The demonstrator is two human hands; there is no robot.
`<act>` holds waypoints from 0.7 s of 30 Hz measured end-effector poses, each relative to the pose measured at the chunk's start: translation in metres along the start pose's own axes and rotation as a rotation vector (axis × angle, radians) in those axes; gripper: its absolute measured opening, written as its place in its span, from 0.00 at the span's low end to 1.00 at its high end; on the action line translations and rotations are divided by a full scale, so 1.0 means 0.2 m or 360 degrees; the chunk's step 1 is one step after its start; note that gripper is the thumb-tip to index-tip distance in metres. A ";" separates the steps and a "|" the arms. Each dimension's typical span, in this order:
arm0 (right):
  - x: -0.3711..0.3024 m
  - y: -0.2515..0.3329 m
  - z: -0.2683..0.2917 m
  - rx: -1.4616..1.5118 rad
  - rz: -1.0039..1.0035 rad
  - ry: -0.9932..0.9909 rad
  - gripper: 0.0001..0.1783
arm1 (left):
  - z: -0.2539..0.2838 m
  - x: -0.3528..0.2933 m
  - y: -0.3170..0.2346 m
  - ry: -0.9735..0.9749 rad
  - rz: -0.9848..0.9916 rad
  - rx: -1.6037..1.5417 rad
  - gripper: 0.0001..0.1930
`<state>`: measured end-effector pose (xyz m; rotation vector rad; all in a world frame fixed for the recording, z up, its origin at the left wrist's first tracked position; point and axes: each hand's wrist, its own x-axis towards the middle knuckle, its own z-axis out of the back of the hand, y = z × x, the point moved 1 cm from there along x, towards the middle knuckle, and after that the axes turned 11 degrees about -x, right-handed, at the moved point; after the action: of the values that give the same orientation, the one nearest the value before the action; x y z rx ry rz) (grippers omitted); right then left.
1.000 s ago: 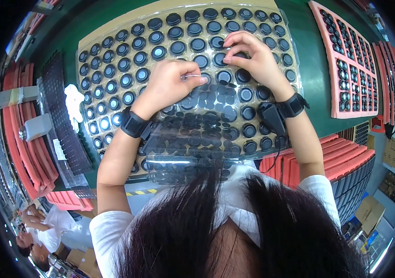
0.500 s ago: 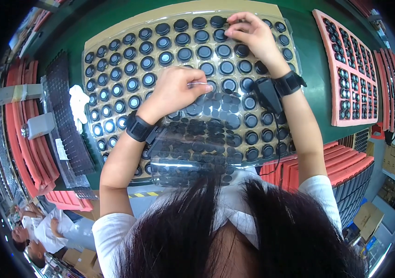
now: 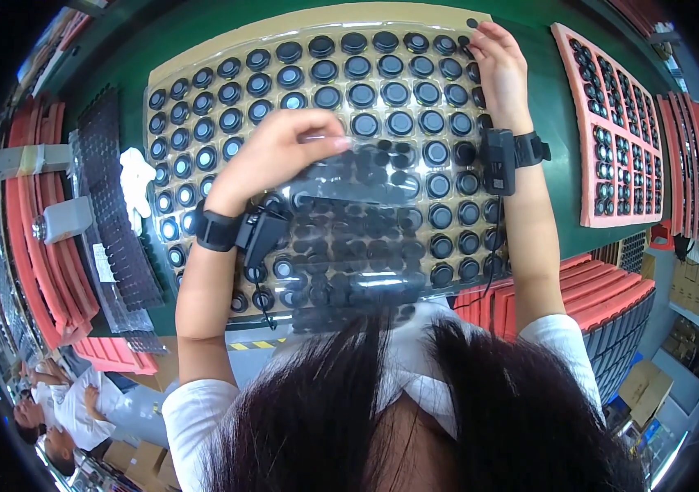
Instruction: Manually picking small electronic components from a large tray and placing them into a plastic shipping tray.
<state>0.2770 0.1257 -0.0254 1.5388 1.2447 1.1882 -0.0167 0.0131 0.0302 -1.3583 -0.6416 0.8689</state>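
A large clear blister tray [image 3: 152, 176] lies over tan board, its pockets filled with rows of round black parts [image 3: 361, 96] with glassy, lens-like centres. My left hand [image 3: 280, 156] pinches the upper edge of a curled clear film [image 3: 357, 238] dotted with dark round stickers. The film hangs over the tray's near middle and hides the parts beneath it. At the tray's far right corner is my right hand [image 3: 501, 74], fingers curved, with a small black disc [image 3: 472, 23] at the index fingertip. Its thumb is close to the last parts of the far row.
A pink foam tray [image 3: 585, 164] of similar parts stands on the green table [image 3: 542, 107] at right. Left are a white glove [image 3: 136, 180], dark perforated sheets [image 3: 116, 189], a translucent bottle [image 3: 66, 220] and pink trays [image 3: 29, 246]. Black wrist devices with cables hang near the tray.
My right hand has moved right along the far row to the corner. My left hand has shifted slightly left with the film, whose upper part has moved with it.
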 end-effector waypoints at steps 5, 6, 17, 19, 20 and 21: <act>0.00 0.02 -0.10 -0.0610 0.0031 0.0241 0.15 | 0.08 -0.06 0.01 -0.0136 0.0085 0.0000 0.08; 0.01 0.01 -0.12 -0.0675 0.0034 0.0330 0.15 | 0.07 -0.05 0.02 -0.0142 0.0108 0.0016 0.08; 0.07 -0.03 -0.16 -0.0809 0.0066 0.0513 0.17 | 0.09 -0.03 0.06 -0.0151 0.0155 0.0041 0.07; 0.07 -0.02 -0.17 -0.0824 0.0095 0.0526 0.17 | 0.10 -0.03 0.05 -0.0163 0.0187 0.0055 0.07; 0.07 -0.02 -0.17 -0.0831 0.0109 0.0533 0.17 | 0.10 -0.03 0.05 -0.0169 0.0203 0.0061 0.07; 0.07 -0.02 -0.17 -0.0832 0.0104 0.0531 0.17 | 0.10 -0.03 0.05 -0.0166 0.0207 0.0059 0.07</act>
<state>0.2448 0.1410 -0.0195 1.0272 0.9787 1.7038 -0.0372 0.0194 0.0227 -1.3391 -0.6193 1.0566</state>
